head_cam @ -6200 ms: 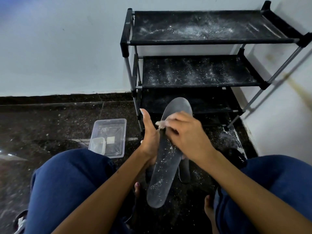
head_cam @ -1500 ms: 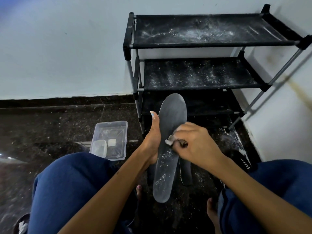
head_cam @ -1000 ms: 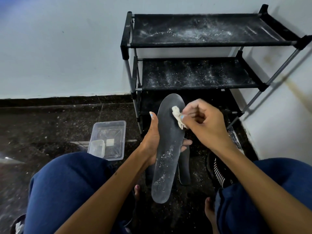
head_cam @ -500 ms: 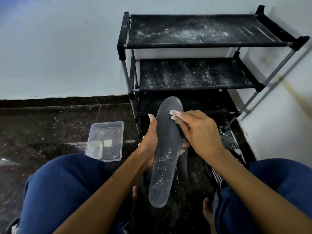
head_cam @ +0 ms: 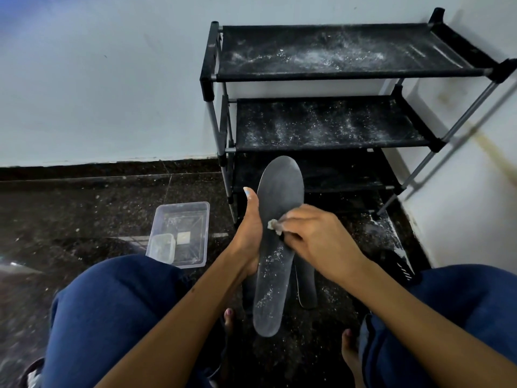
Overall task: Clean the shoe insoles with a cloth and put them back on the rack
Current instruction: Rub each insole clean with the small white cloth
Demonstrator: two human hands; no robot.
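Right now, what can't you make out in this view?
- Cloth: mostly hidden inside the right hand.
- Second insole on the floor: upper part hidden by the held insole and that hand.
- Small tub in the clear box: contents too blurred.
- Bottom rack shelf: too dark.

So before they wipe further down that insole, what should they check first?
1. Left hand grips the insole firmly: ok.
2. Right hand has the cloth pinched against it: ok.
3. Upper part wiped free of powder: ok.
4. Lower part clean: not ok, white specks remain.
5. Rack shelves clean for putting it back: not ok, dusty.
6. Second insole on the floor clean: cannot tell.
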